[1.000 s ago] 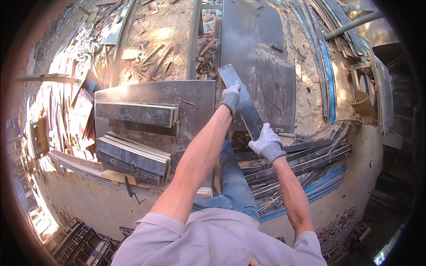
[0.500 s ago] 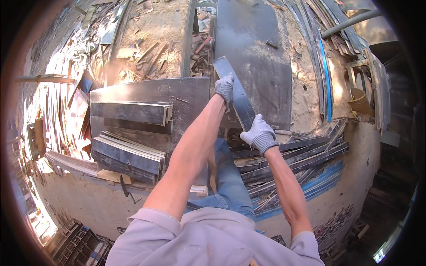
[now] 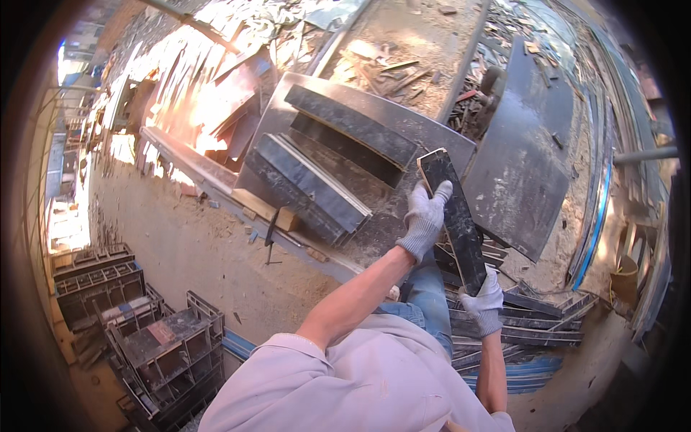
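Between my two gloved hands is a dark, black-faced plywood strip, tilted with its far end up and to the left. My left hand closes on its left edge near the far end. My right hand grips the near end from below. Left of the strip, a dark sheet bears two groups of similar strips. The farther strips lie slanted, and the nearer stack shows several pale edges.
A larger dark panel lies to the right beside a round machine part. Loose strips are heaped by my legs. A clamp sits at the sheet's near edge. Metal frames stand lower left; scrap and sawdust cover the far side.
My view has swung left, bringing the metal frames into sight. The plywood strip has come nearer my body and tilted, showing its black face; both hands still hold it.
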Available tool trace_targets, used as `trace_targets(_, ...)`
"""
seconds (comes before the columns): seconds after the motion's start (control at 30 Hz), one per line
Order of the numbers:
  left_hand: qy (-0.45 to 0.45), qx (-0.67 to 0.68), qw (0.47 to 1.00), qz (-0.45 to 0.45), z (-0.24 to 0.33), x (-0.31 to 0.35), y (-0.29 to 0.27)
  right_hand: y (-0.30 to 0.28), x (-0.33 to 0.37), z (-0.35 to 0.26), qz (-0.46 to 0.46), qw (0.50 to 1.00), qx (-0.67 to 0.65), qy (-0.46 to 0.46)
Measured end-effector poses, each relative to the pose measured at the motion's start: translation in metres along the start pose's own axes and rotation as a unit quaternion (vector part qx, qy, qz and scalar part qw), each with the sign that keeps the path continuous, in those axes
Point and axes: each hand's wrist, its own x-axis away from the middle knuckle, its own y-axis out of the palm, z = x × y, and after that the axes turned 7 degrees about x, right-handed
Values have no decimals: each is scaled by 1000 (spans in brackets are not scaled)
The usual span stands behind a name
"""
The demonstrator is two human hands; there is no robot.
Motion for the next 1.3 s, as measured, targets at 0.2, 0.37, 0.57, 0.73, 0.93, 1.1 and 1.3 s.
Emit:
trace_targets(0.2, 402, 18, 899, 171, 131, -46, -209, 20, -6, -90, -35, 978, 90, -183)
trace_targets(0.37, 326, 25, 887, 324, 135, -22, -331, 59, -43, -210, -95, 969, 111, -199)
trace_targets(0.57, 102, -60, 962, 248, 56, -25, -335, 119, -74, -350, -157, 967, 122, -159)
trace_targets(0.73, 52, -145, 947, 282, 43, -57, -331, 140, -79, -361, -4, 961, 106, -254)
trace_targets(0.93, 69, -57, 948, 304, 27, -82, -334, 143, -167, -228, 76, 997, 9, -2)
trace_targets(1.1, 31, -30, 949, 314, 43, -79, -320, 175, -207, -187, -11, 938, -330, 108)
trace_targets(1.3, 3, 57, 945, 323, 51, -74, -318, 192, -188, -196, 51, 999, -9, 12)
